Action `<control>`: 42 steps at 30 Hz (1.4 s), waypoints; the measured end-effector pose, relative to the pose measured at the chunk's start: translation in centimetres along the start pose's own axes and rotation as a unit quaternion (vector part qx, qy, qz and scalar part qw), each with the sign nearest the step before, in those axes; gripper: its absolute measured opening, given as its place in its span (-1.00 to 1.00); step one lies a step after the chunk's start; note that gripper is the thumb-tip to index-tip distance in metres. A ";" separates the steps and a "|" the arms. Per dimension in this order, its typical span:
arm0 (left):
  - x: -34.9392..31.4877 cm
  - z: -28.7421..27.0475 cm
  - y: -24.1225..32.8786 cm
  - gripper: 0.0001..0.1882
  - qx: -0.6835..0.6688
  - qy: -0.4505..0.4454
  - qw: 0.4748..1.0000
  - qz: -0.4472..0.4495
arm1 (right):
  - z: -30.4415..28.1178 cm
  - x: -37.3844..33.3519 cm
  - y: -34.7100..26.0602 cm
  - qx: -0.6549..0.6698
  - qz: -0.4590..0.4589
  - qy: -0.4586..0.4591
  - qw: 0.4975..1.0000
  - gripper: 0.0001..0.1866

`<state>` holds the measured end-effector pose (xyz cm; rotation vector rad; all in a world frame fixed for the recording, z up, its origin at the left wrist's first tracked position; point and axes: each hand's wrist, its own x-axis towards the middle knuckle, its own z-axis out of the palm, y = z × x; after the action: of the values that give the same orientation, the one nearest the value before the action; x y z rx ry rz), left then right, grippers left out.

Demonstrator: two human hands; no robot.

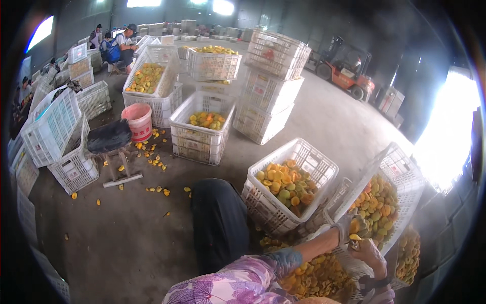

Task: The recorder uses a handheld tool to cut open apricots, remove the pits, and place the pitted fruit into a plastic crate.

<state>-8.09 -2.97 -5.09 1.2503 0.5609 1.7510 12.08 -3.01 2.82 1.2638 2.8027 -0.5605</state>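
My left hand (345, 228), in a greyish glove, is closed around a yellow-green fruit (358, 224) that looks like a peach or apricot. Close below it, my right hand (370, 256) has its fingers pinched together beside a small yellow piece (355, 237); what it grips is too small to make out. Both hands are at the low edge of a tilted white crate (400, 164) full of whole-looking green and orange fruit (377, 207). Under my forearms lies a heap of yellow-orange fruit pieces (319, 277) in another crate.
A white crate of fruit (253, 190) stands beside my knee (216, 218). Ahead are stacked crates (271, 86), a pink bucket (137, 121) and a dark-topped stool (109, 137). Fruit scraps (152, 157) litter the floor. Farther off are a seated person (124, 45) and an orange forklift (347, 73).
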 end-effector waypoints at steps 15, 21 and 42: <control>6.0 -8.3 -2.1 -0.44 -0.630 0.361 0.660 -0.192 | 7.9 4.1 18.4 -0.199 0.273 0.250 0.908 -0.76; 6.1 -4.6 -3.0 -0.59 -0.592 0.339 0.686 -0.254 | 7.3 3.8 18.1 -0.160 0.259 0.260 0.916 -0.78; 2.9 -1.3 -7.7 -0.64 -0.424 0.264 0.761 -0.413 | 9.4 3.8 16.6 0.036 0.339 0.373 0.863 -0.81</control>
<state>-6.51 3.56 -10.04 -0.1816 0.4268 1.2584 20.41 6.77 -11.77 2.7842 2.4497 -0.1303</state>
